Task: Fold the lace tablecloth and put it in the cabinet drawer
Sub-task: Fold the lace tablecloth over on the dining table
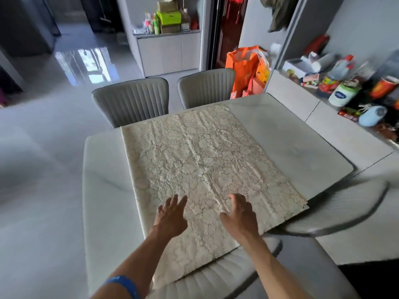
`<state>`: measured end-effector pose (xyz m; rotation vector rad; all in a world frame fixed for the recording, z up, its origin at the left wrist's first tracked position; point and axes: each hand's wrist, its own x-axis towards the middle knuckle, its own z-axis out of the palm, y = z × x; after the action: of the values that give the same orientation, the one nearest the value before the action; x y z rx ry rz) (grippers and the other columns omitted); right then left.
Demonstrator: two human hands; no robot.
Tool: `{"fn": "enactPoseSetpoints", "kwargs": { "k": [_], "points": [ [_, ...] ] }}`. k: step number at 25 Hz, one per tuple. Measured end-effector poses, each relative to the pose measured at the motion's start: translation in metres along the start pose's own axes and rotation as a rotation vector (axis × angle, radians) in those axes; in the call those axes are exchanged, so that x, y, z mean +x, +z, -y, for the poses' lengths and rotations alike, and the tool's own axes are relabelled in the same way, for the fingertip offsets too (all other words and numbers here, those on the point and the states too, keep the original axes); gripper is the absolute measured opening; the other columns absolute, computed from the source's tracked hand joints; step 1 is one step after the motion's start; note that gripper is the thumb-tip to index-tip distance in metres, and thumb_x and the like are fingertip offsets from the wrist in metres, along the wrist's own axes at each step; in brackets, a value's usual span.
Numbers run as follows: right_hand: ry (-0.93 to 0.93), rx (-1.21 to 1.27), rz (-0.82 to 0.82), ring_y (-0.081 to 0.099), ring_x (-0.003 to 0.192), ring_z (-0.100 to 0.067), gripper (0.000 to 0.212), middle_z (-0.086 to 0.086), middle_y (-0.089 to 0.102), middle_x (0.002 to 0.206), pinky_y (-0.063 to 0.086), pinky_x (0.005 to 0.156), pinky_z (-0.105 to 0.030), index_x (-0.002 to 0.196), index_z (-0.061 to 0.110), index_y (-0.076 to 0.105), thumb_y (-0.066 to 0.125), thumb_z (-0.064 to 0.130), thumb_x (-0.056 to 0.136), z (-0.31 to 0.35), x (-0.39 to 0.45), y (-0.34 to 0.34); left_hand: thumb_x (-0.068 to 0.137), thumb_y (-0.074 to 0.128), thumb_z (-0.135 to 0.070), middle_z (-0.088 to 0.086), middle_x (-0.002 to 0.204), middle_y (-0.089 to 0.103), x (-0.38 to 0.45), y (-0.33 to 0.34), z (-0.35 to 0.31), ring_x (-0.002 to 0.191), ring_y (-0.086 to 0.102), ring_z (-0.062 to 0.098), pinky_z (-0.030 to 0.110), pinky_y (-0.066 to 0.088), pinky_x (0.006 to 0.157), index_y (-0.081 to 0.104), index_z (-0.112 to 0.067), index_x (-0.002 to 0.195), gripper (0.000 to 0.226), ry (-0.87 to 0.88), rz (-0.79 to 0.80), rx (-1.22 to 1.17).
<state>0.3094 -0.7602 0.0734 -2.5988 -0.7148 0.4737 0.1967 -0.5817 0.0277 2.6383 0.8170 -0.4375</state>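
A cream lace tablecloth [198, 160] lies folded into a long flat rectangle on the white marble table [302, 147], running from the near edge to the far edge. Its near end hangs a little over the table's front edge. My left hand [171, 215] rests flat on the cloth's near part with fingers straight and spread. My right hand [239, 214] lies beside it on the cloth, fingers extended forward. Neither hand holds anything. A blue band sits on my left forearm. No cabinet drawer shows open.
Two grey ribbed chairs [131, 100] stand at the table's far side, and two more at the near side and right. A sideboard [323, 117] on the right is crowded with bottles and packets. A grey cabinet [168, 55] stands at the back; orange bags [244, 67] sit near it.
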Motion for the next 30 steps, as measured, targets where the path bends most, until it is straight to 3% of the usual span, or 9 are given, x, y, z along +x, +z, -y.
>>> {"fn": "enactPoseSetpoints", "kwargs": {
  "k": [6,11,17,23,30],
  "points": [
    [0.004,0.048,-0.085,0.048,0.121,-0.022,0.053,0.001,0.044,0.143,0.044,0.097,-0.035,0.138,0.022,0.040,0.057,0.029,0.088,0.019,-0.098,0.012,0.087,0.052,-0.026,0.006,0.163,0.008,-0.061,-0.002,0.027,0.148,0.014,0.028,0.048,0.025,0.116,0.008,-0.027,0.154,0.080,0.040,0.016,-0.044],
    [0.025,0.072,-0.112,0.043,0.129,-0.025,0.058,0.001,0.038,0.149,0.043,0.103,-0.040,0.143,0.021,0.034,0.056,0.031,0.090,0.041,-0.185,0.041,0.085,0.055,-0.023,0.007,0.164,-0.002,-0.144,0.015,0.061,0.149,0.007,0.027,0.051,0.020,0.118,0.001,-0.030,0.154,0.088,0.112,-0.113,-0.007],
    [0.029,0.185,-0.129,0.041,0.134,-0.027,0.081,0.002,0.029,0.157,0.041,0.103,-0.039,0.153,0.028,0.008,0.057,0.028,0.089,0.093,-0.251,0.069,0.089,0.053,-0.031,0.008,0.164,0.005,-0.209,0.001,0.112,0.149,0.012,0.027,0.047,0.020,0.119,-0.001,-0.028,0.154,0.085,0.161,-0.131,0.044],
    [0.060,0.115,-0.033,0.040,0.136,-0.027,0.079,-0.002,0.026,0.160,0.042,0.105,-0.041,0.155,0.023,0.009,0.057,0.029,0.092,0.172,-0.252,0.108,0.089,0.052,-0.032,0.007,0.164,0.005,-0.220,-0.045,0.187,0.149,0.011,0.027,0.047,0.022,0.118,0.001,-0.028,0.155,0.084,0.176,-0.115,-0.086],
    [0.152,-0.031,0.014,0.041,0.133,-0.023,0.075,0.001,0.027,0.157,0.042,0.102,-0.034,0.154,0.025,0.009,0.051,0.036,0.093,0.308,-0.191,0.198,0.093,0.051,-0.031,0.005,0.164,0.009,-0.168,-0.095,0.328,0.149,0.013,0.023,0.043,0.023,0.118,0.003,-0.030,0.155,0.078,0.311,-0.083,-0.177]
  ]
}}
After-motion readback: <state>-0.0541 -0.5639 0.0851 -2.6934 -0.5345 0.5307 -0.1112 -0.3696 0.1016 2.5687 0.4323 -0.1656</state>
